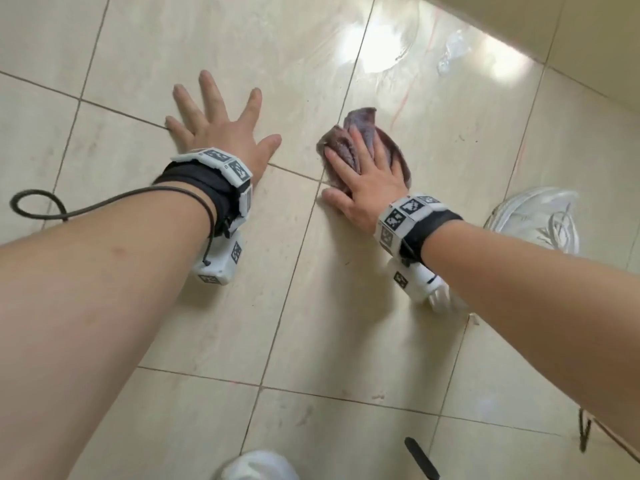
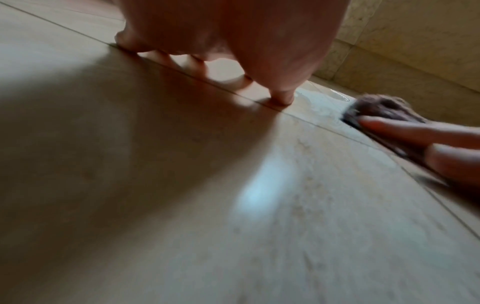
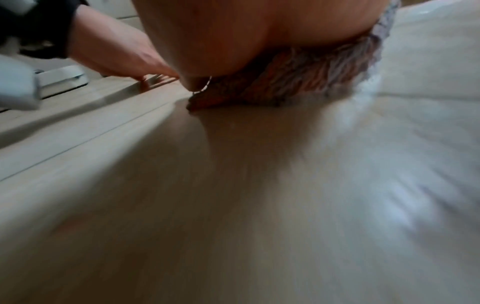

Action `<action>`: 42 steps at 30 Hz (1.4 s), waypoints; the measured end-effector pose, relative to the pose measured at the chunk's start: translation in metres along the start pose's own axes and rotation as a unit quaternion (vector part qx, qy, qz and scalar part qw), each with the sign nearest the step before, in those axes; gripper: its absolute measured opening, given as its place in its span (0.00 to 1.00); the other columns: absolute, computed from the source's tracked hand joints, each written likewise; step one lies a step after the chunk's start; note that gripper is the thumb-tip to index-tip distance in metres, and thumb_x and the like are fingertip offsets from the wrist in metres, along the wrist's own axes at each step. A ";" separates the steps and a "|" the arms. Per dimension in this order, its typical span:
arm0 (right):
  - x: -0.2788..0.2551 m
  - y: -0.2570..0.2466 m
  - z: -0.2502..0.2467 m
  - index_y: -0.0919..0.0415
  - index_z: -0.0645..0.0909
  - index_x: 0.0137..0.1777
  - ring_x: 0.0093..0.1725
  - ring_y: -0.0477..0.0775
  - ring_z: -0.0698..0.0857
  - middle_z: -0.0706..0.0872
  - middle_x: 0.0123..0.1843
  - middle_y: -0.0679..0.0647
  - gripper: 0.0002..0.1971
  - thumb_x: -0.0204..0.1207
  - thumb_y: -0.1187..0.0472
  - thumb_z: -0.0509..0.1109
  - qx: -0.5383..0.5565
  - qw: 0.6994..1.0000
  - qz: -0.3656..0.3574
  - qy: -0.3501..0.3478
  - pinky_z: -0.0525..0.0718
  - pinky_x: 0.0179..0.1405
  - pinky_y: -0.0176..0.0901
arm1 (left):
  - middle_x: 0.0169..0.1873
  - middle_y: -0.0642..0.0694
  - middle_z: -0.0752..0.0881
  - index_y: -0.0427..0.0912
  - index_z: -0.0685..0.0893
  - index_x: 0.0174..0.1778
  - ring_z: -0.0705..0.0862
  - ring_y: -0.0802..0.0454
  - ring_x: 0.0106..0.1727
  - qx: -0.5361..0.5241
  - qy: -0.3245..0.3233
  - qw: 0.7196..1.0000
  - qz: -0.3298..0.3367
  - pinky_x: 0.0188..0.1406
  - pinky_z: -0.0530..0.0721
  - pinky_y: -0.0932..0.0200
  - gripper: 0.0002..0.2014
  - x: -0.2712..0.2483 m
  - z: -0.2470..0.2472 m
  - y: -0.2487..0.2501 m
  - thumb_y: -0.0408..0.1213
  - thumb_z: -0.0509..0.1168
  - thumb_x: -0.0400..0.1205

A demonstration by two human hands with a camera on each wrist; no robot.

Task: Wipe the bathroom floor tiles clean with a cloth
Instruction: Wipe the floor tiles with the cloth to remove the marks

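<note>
A crumpled purple-grey cloth (image 1: 363,133) lies on the beige floor tiles (image 1: 346,306), just right of a grout line. My right hand (image 1: 367,178) presses flat on top of it with straight fingers, thumb on the bare tile. In the right wrist view the cloth (image 3: 298,86) bunches under the palm. My left hand (image 1: 221,133) rests flat on the tiles to the left, fingers spread, holding nothing. The left wrist view shows its fingertips (image 2: 281,98) on a grout line and the cloth (image 2: 379,107) at the right with the right hand's fingers on it.
A wet, shiny patch (image 1: 381,46) spreads on the tiles beyond the cloth, near the beige wall base (image 1: 571,39). A white shoe (image 1: 540,216) stands to the right of my right wrist. Another white shoe tip (image 1: 256,465) shows at the bottom edge.
</note>
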State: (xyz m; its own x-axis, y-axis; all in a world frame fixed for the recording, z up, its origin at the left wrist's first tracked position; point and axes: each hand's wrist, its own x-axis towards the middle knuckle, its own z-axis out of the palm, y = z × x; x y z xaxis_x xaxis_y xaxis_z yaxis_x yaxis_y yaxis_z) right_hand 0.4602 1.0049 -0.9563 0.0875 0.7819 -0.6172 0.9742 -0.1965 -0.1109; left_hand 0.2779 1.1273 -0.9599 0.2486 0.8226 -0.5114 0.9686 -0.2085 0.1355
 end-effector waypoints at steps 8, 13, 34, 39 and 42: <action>-0.035 0.003 0.014 0.35 0.43 0.84 0.84 0.56 0.29 0.30 0.86 0.45 0.33 0.81 0.31 0.47 -0.049 0.994 -0.090 -0.050 0.38 0.81 0.64 | 0.83 0.39 0.29 0.68 0.46 0.83 0.31 0.26 0.82 -0.036 -0.002 0.999 -0.033 0.75 0.40 0.22 0.35 0.014 -0.007 0.023 0.67 0.53 0.83; 0.025 0.043 -0.032 0.34 0.42 0.84 0.84 0.56 0.29 0.29 0.86 0.44 0.33 0.82 0.32 0.47 0.036 0.999 0.017 0.003 0.38 0.82 0.67 | 0.83 0.38 0.30 0.67 0.43 0.84 0.32 0.27 0.82 -0.025 0.006 0.999 -0.032 0.75 0.42 0.22 0.35 0.021 -0.008 0.036 0.68 0.50 0.83; 0.086 0.035 -0.079 0.35 0.40 0.84 0.83 0.59 0.28 0.29 0.86 0.45 0.32 0.83 0.33 0.46 0.085 0.996 0.008 0.020 0.36 0.78 0.70 | 0.83 0.35 0.31 0.67 0.43 0.84 0.35 0.23 0.82 -0.044 -0.034 0.992 -0.111 0.72 0.54 0.18 0.49 0.060 -0.043 0.080 0.70 0.66 0.74; 0.058 0.096 -0.069 0.33 0.41 0.84 0.84 0.53 0.30 0.29 0.85 0.42 0.31 0.83 0.33 0.47 0.083 0.995 0.047 0.011 0.39 0.81 0.68 | 0.84 0.38 0.30 0.67 0.44 0.84 0.34 0.24 0.82 -0.046 -0.041 0.995 -0.079 0.74 0.51 0.21 0.48 0.070 -0.047 0.100 0.70 0.65 0.74; 0.082 0.125 -0.088 0.33 0.42 0.84 0.85 0.58 0.32 0.30 0.86 0.44 0.32 0.82 0.32 0.48 0.102 0.986 0.129 0.034 0.40 0.81 0.70 | 0.83 0.39 0.30 0.68 0.42 0.83 0.34 0.23 0.81 -0.041 -0.049 0.996 -0.063 0.74 0.51 0.20 0.50 0.083 -0.052 0.112 0.72 0.66 0.72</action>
State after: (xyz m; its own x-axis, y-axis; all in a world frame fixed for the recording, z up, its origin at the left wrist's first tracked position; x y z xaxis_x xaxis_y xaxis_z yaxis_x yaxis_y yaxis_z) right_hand 0.6073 1.0965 -0.9522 0.3476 0.7274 -0.5917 0.8564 -0.5032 -0.1154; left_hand 0.4067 1.2002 -0.9428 0.1288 0.7827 -0.6089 0.9894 -0.0603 0.1318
